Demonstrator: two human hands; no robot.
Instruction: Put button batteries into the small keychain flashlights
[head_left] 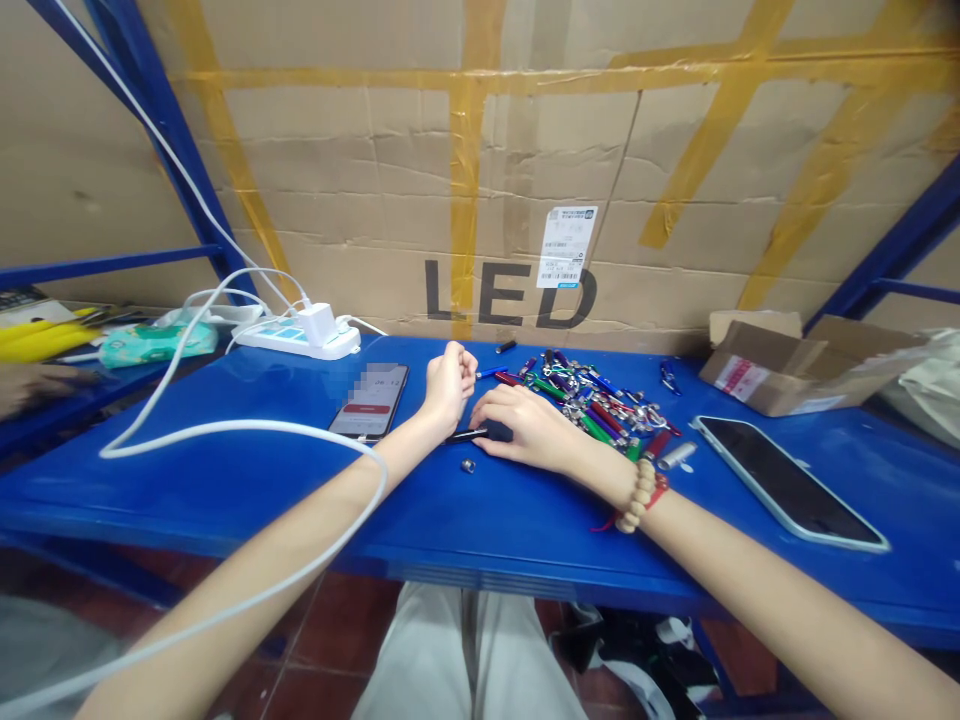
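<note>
Head view: right hand clamped on black tube, room toward blue table's front edge, grip of left hand unclear

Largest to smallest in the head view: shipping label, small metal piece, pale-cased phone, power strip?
1. Pale-cased phone
2. Power strip and shipping label: too alike to rank
3. Small metal piece

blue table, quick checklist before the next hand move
1. Left hand free: cannot tell, its fingers are curled.
2. Right hand at the black stick: ok; firmness of grip cannot be told.
3. Small metal part in plain view: ok, on the table near the right hand.
4. White cable out of the left forearm's way: not ok, it crosses it in this view.
5. Pile sorted by colour: not ok, mixed.
</note>
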